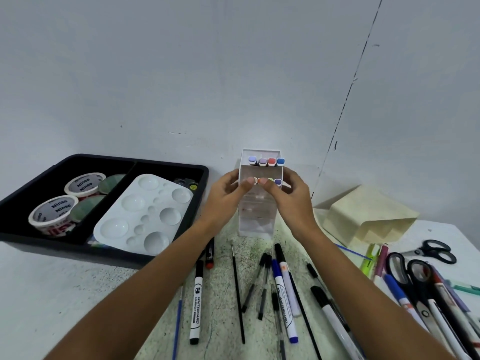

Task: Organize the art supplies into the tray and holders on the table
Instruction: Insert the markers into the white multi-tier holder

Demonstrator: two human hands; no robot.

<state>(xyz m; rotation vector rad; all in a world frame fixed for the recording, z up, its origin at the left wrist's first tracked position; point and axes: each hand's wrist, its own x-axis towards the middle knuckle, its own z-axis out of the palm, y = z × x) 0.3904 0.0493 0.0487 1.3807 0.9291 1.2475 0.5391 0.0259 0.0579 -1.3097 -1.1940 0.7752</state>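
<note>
Both hands, left and right, have their grips clamped on the clear holder, thumbs pressing second-row markers down to seat them.

On the desk, the tray lies left, holding tape rolls and a palette. The marker holder stands centre, pens before it, scissors right.
</note>
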